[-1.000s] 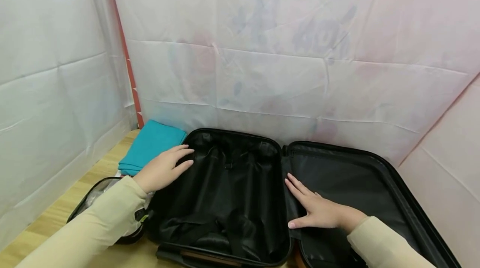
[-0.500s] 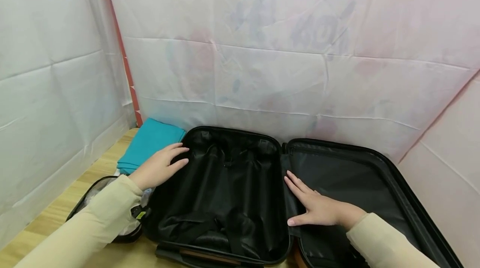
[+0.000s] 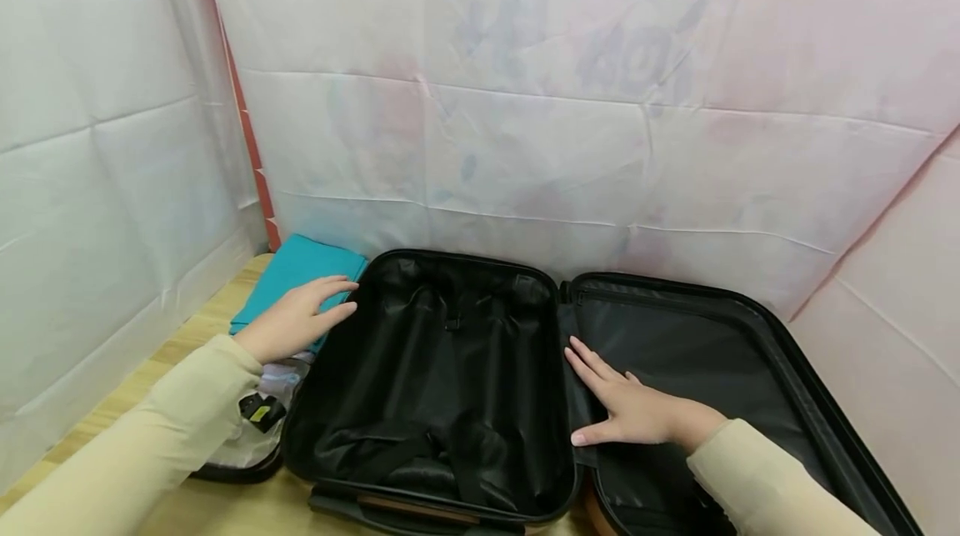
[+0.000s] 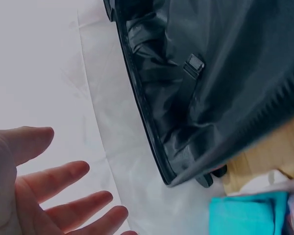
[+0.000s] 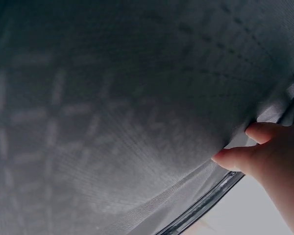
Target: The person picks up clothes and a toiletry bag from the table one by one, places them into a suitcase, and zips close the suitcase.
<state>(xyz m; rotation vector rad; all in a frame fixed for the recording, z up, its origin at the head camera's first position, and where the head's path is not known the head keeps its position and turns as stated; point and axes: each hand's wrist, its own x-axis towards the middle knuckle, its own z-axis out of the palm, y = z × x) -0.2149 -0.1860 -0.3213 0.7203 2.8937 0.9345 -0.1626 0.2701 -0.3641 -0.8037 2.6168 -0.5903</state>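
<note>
A black suitcase (image 3: 450,378) lies spread out, its deep left half showing a lining, straps and a buckle (image 4: 193,66). My left hand (image 3: 300,319) hovers by that half's left rim, fingers loosely extended and holding nothing. Behind and below this hand is a folded teal cloth (image 3: 303,261), partly covered by it. My right hand (image 3: 641,411) rests with spread fingers on the strip joining the two halves, beside the flat dark lining of the right half (image 3: 675,353). In the right wrist view, the thumb and a finger of the right hand (image 5: 274,156) touch dark fabric.
A clear pouch with a black rim (image 3: 247,469) sits left of the suitcase, partly under my left forearm. Its contents are hard to tell. White sheets (image 3: 525,152) hang close behind and on both sides. Wood-patterned tabletop (image 3: 187,353) shows at the left.
My left hand has drawn back to the left, from over the suitcase's rim to beside it, uncovering more of the pouch. The right hand stays where it was. The view has tilted slightly.
</note>
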